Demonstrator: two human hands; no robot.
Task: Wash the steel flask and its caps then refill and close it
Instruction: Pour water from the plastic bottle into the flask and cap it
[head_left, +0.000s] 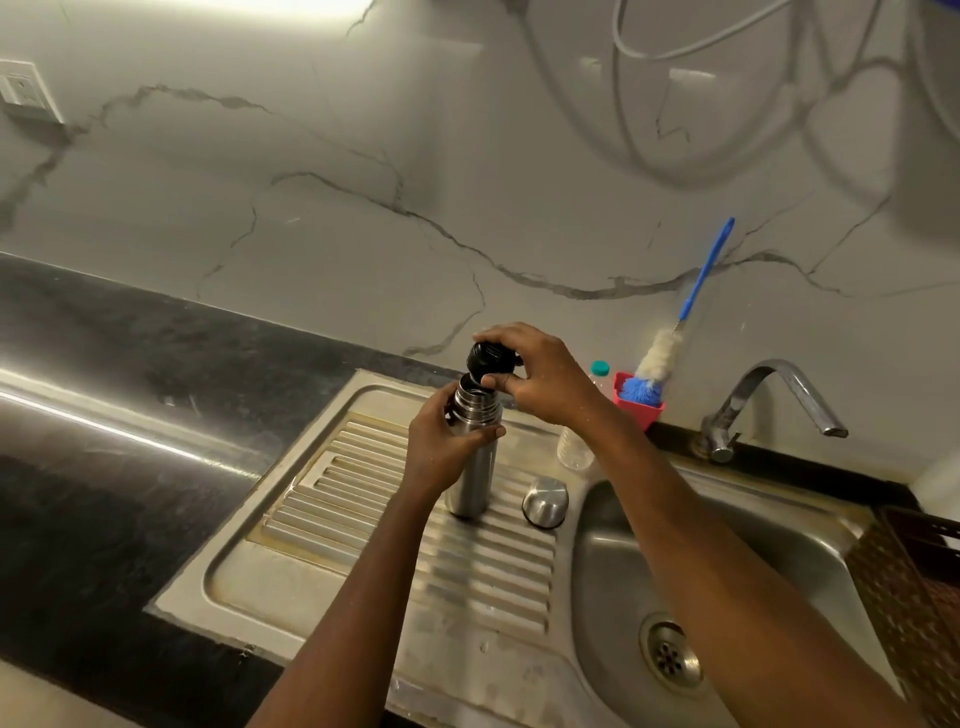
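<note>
The steel flask (475, 467) stands upright on the ribbed drainboard (395, 530) of the steel sink. My left hand (441, 441) grips its upper body, just under the threaded neck. My right hand (540, 376) holds the black inner cap (488, 358) tilted, right above the flask's open mouth. The steel outer cap (545, 501) lies on the drainboard to the right of the flask, near the basin's edge.
The sink basin (623, 561) with its drain (670, 654) is at lower right, the tap (769, 400) behind it. A pink holder (649, 413) with a blue bottle brush (670, 343) and a clear plastic bottle (574, 444) stand at the wall. A dark basket (914, 587) sits at far right. Black counter (104, 415) lies left.
</note>
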